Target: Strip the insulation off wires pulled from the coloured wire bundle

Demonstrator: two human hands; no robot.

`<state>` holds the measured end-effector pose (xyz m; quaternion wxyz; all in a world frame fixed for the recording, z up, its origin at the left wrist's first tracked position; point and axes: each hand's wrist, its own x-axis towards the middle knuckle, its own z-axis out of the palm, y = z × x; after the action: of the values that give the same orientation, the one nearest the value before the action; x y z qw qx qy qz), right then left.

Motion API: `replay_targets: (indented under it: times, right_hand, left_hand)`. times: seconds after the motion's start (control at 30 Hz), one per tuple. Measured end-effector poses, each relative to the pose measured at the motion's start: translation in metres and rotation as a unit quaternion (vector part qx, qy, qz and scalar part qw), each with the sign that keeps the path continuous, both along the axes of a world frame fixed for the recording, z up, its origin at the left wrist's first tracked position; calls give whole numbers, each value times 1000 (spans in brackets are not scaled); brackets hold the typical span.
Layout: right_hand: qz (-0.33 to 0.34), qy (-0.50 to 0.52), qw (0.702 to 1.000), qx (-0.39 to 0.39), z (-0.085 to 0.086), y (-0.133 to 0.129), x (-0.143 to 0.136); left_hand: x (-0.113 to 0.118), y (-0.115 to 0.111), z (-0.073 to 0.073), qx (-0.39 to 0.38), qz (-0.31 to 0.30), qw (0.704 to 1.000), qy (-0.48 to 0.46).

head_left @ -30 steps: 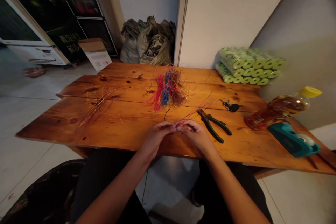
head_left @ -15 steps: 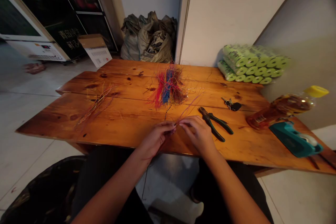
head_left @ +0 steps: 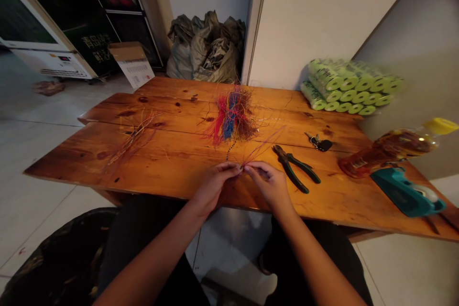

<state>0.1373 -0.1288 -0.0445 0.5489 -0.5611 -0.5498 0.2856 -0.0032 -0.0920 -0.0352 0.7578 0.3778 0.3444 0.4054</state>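
Note:
Close to the table's near edge, my left hand (head_left: 215, 182) and my right hand (head_left: 268, 182) meet, fingertips pinched on thin wires (head_left: 256, 151). The wires are purplish and reddish, fanning up and to the right from between the fingers. What lies inside the pinch is too small to make out. Beyond the hands sits a tangled heap of red, blue and brown wires (head_left: 231, 115). A dark dotted strand (head_left: 231, 149) runs from the heap toward my left hand. Right of my right hand lie green-handled pliers (head_left: 294, 168) with jaws pointing away.
A loose bundle of wires (head_left: 134, 138) lies on the wooden table (head_left: 71, 153) at left. To the right are keys (head_left: 318, 142), a bottle (head_left: 389, 149), a teal tape dispenser (head_left: 405, 193) and stacked green rolls (head_left: 349, 87). A black-lined bin (head_left: 60, 258) stands at lower left.
The right-hand fingers have curled in and come closer to the left fingertips, still pinching the wires. The whole view has shifted slightly; objects on the table stay put.

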Motion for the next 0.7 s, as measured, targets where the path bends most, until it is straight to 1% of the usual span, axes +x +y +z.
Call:
replay_targets:
  times: [0.07,0.13,0.23,0.27,0.33,0.4,0.5,0.6,0.7]
  right_hand:
    - [-11,7,1000,4,-1,0,-1]
    - [-21,-1,1000,11,0,0,-1]
    - [-22,13,1000,0,3,0,-2]
    - [-23,33,999,-7,4,0,-2]
    - [-24,109,994,-18,6,1,-3]
    - [-9,210,977,-35,8,1,-4]
    - [43,340,935,-91,12,1,-4]
    - [62,416,899,-127,16,0,-4]
    - [61,449,880,-142,18,-1,-5]
  left_hand:
    - [1,-1,0,31,10,999,33]
    - [2,-1,0,52,8,997,59]
    - [4,-1,0,82,7,992,97]
    - [4,0,0,92,9,990,109]
    - [4,0,-1,110,12,985,132]
    - [4,1,-3,121,14,981,151]
    - [4,1,-5,135,24,977,164]
    - [6,1,-6,164,37,970,174]
    - [9,-1,-5,192,58,962,187]
